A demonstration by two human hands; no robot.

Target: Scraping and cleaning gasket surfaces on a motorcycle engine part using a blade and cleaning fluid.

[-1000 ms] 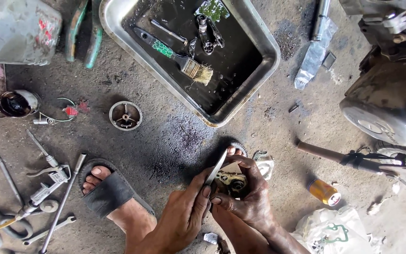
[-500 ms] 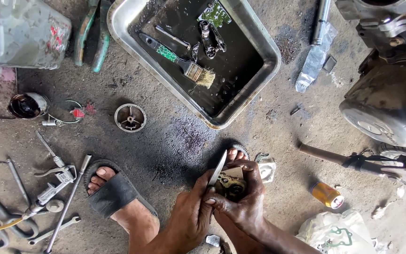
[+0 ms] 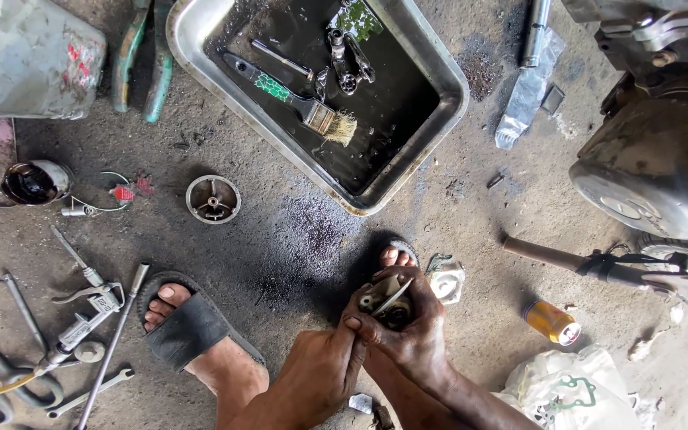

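Steel tray (image 3: 431, 76), rectangular with rounded corners: holds dark oily liquid, a green-handled brush (image 3: 296, 99) and small metal parts. Below the tray, over stained concrete: left hand (image 3: 320, 374) and right hand (image 3: 408, 334), both closed around a small greasy metal part (image 3: 388, 299). Left of the hands, a round ribbed cap (image 3: 213, 198).

I see both oil-smeared hands, left hand (image 3: 316, 374) and right hand (image 3: 412, 338), gripping a small dull-grey cast metal part (image 3: 388, 296), greasy and matt, though I can't quite tell its finish under the fingers. The rectangular stainless steel tray (image 3: 439, 76) has a brushed, scuffed rim and holds glossy black liquid. The green-handled paintbrush (image 3: 292, 99) looks plastic-gripped with coarse straw-coloured bristles. The rough grey concrete floor (image 3: 296, 231) is oil-stained.
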